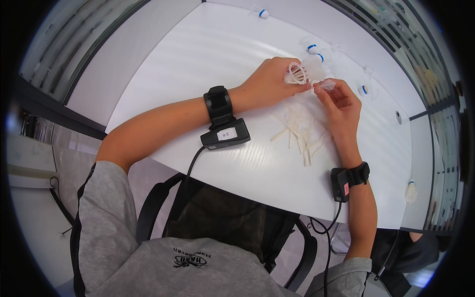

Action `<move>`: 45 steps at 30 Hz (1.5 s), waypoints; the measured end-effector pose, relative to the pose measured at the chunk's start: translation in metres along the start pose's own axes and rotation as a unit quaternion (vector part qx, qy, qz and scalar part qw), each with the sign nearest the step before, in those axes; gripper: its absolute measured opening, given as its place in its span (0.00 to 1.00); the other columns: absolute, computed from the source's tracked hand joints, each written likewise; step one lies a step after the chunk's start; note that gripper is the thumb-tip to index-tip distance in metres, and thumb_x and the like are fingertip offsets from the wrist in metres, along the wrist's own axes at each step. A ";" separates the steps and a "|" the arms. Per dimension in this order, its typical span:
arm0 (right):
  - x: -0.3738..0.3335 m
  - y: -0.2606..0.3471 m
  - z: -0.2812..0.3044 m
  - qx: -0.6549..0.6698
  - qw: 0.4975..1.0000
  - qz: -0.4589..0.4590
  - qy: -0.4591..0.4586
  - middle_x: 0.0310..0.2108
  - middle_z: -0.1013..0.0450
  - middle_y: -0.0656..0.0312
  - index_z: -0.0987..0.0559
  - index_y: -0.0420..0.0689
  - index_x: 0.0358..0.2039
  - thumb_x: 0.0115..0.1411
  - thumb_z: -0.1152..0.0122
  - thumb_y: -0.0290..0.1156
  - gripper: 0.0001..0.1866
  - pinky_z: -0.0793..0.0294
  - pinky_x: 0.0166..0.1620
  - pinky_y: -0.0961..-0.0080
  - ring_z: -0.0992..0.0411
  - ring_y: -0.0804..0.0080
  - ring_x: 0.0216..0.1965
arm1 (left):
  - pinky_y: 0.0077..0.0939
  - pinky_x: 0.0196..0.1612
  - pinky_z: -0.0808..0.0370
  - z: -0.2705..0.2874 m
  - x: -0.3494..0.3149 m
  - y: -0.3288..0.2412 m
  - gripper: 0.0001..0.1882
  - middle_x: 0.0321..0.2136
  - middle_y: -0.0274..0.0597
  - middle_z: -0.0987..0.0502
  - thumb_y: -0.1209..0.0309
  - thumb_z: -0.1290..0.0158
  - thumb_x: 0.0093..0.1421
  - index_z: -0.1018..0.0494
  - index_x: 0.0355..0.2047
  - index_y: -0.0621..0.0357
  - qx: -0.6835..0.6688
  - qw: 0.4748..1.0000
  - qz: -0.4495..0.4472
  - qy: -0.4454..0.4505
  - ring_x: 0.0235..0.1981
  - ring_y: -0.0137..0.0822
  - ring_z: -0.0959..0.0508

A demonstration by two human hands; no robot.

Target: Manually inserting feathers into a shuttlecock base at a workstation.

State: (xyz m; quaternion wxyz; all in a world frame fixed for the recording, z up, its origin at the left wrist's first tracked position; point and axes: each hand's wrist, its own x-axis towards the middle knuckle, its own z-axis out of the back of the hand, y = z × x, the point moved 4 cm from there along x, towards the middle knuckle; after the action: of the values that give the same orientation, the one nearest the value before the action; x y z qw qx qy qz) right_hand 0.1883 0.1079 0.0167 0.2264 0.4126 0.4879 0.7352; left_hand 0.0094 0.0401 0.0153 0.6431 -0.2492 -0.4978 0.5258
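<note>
Office or meeting room

A large white counter with a cable hole, glass partition walls with frosted stripes around it, and a black chair tucked under its edge.

Count: four blue-banded shuttlecock corks on worktop; one stripped shuttlecock frame; one pile of loose feather quills; two wrist-worn devices.

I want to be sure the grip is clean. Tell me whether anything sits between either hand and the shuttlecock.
Nothing visible does. The left hand holds the shuttlecock directly, and the right hand pinches a feather beside it. The loose feather stems lie below on the table.
</note>
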 end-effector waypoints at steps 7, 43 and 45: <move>0.000 0.003 0.001 -0.021 0.999 0.019 -0.017 0.40 0.21 0.62 0.20 0.37 0.41 0.61 0.34 0.23 0.09 0.26 0.47 0.79 0.23 0.78 0.39 | 0.22 0.32 0.30 -0.001 -0.001 0.003 0.17 0.25 0.34 0.23 0.58 0.38 0.62 0.25 0.32 0.61 -0.052 0.997 0.056 0.005 0.26 0.23 0.28; -0.002 0.009 0.004 -0.019 0.998 0.023 -0.060 0.38 0.20 0.61 0.19 0.35 0.44 0.68 0.40 0.33 0.13 0.31 0.34 0.83 0.26 0.80 0.33 | 0.22 0.28 0.34 -0.005 -0.003 -0.006 0.16 0.27 0.35 0.26 0.64 0.38 0.60 0.25 0.43 0.62 0.007 0.999 -0.011 0.051 0.24 0.23 0.33; 0.000 0.007 0.003 -0.013 0.999 0.015 -0.041 0.37 0.19 0.61 0.19 0.35 0.44 0.67 0.39 0.33 0.13 0.31 0.34 0.84 0.26 0.80 0.32 | 0.22 0.28 0.34 -0.004 -0.003 -0.006 0.16 0.27 0.35 0.26 0.64 0.38 0.60 0.25 0.42 0.62 0.005 0.999 -0.012 0.048 0.24 0.23 0.33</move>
State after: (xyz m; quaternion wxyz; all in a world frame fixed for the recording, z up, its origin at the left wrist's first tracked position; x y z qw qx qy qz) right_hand 0.1914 0.1061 0.0233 0.2400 0.4466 0.4622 0.7275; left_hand 0.0156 0.0361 0.0174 0.6739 -0.2646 -0.4665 0.5082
